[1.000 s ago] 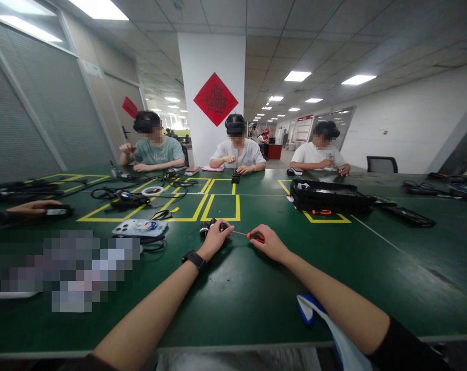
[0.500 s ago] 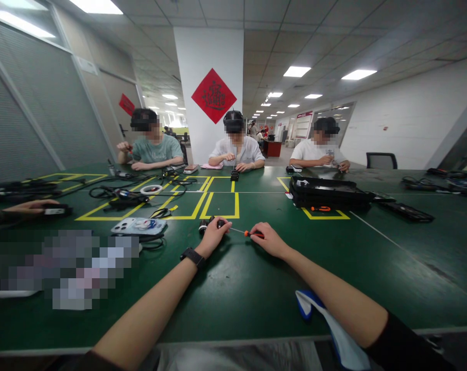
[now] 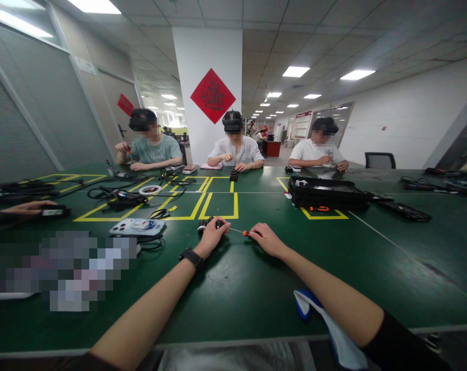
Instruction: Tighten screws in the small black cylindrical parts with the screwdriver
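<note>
My left hand [image 3: 213, 236] is closed on a small black device [image 3: 202, 226] with a pale, rounded end, resting on the green table. Its exact kind is hard to make out, since my fingers cover much of it. Closed around the orange-and-black handle of a screwdriver [image 3: 245, 233] is my right hand [image 3: 267, 239]. The screwdriver lies nearly level, its thin metal shaft pointing left to the device beside my left fingers. Whether the tip touches the device cannot be seen clearly.
A phone [image 3: 137, 226] lies left of my hands, near cables [image 3: 121, 197] and a tape roll [image 3: 150, 190]. Ahead to the right are a black case [image 3: 328, 193] and another orange screwdriver [image 3: 319, 208]. A blue-white cloth [image 3: 326, 322] hangs over the near edge. Three people sit opposite; another person's hand [image 3: 32, 207] is at left.
The view has shifted very slightly. My right fingers have changed their position a little on the screwdriver handle; the left hand keeps its hold on the device.
</note>
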Action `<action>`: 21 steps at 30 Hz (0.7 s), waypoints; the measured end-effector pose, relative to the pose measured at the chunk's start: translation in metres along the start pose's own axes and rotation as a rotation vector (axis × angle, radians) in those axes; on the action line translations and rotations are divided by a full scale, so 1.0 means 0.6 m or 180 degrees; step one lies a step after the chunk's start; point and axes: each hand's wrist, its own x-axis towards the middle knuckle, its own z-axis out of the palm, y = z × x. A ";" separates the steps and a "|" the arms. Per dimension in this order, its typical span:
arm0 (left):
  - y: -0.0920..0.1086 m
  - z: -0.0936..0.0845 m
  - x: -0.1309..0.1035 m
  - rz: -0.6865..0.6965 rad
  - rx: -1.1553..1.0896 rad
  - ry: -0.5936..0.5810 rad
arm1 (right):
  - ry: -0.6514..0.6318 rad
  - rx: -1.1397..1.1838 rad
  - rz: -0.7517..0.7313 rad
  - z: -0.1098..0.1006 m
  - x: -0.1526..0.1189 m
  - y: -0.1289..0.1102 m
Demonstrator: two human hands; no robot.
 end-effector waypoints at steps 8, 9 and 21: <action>0.002 -0.001 -0.001 -0.0075 -0.0051 -0.0009 | 0.0033 0.0039 -0.0207 -0.008 -0.005 -0.004; 0.003 -0.001 -0.001 -0.0087 -0.0044 -0.0003 | 0.0055 0.0050 -0.0204 -0.008 -0.005 -0.004; -0.003 0.000 -0.002 0.0012 0.0018 0.0000 | 0.0069 -0.0138 0.0028 0.003 0.001 0.007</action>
